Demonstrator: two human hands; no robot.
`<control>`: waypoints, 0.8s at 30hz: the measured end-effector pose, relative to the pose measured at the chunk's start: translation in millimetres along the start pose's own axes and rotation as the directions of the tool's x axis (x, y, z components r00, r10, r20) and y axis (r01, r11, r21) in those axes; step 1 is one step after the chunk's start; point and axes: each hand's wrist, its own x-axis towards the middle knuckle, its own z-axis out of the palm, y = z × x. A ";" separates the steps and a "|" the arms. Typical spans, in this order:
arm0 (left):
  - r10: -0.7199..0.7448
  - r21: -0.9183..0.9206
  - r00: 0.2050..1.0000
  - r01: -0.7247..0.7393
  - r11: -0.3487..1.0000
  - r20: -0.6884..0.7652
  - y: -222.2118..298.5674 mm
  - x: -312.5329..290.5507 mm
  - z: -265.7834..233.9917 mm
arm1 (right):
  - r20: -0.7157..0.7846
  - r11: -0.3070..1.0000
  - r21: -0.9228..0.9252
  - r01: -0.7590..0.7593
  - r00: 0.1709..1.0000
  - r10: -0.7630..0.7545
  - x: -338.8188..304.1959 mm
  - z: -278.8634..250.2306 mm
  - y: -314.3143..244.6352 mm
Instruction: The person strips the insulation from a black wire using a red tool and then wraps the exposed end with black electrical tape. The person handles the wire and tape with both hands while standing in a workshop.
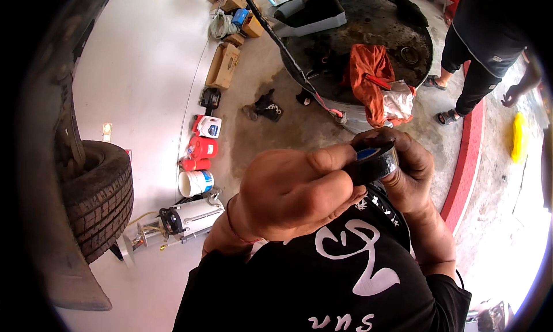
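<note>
A roll of black tape point(375, 167) with a blue inner core is held up in front of my chest. My left hand point(296, 191) pinches its left side between thumb and curled fingers. From the other side, my right hand point(413, 169) is closed around the roll, its thumb and fingers against the edge. The fingertips of both hands nearly meet at the tape. Just beyond them lie an orange-red cloth point(367, 73) and a whitish rag point(397, 100) on a dark round drum top point(403, 35).
A black cable point(282, 47) slants down beside the drum. A grey tray point(314, 21) rests on the drum. To the left are a tire point(95, 199), a white bucket point(196, 183), red containers point(203, 148) and cardboard boxes point(223, 64). Another person point(484, 55) stands at the upper right.
</note>
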 end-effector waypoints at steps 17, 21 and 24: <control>0.030 0.161 0.999 -0.024 0.987 -0.036 -7.3 -5.1 8.4 | -0.061 0.980 -0.201 0.007 0.998 -0.019 0.6 -7.1 0.0; -0.010 0.084 0.997 0.017 0.996 -0.080 -7.5 -5.3 10.7 | -0.056 0.983 -0.184 0.012 0.998 -0.023 0.7 -5.4 -3.4; -0.019 0.038 0.991 0.024 0.999 -0.136 -9.4 -8.3 15.8 | -0.027 0.966 -0.255 0.043 0.998 -0.052 1.0 -9.3 -4.4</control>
